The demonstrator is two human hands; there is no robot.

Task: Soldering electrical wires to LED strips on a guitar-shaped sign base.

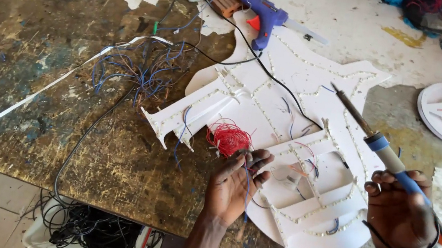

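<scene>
Two hands at six o'clock. Right hand closed around soldering iron: blue grip, dark slim shaft, long axis aimed ten o'clock over white board. Left hand, fingers loosely curled, pinches blue wire beside red wire bundle.

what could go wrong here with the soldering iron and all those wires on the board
The right hand holds the soldering iron with its tip over the white board; a slip might scorch the board or its light strips. The iron's black cord runs across the board and could snag and drag parts. The left hand pinches a thin blue wire close to the iron's path, so fingers might get burned.
</scene>
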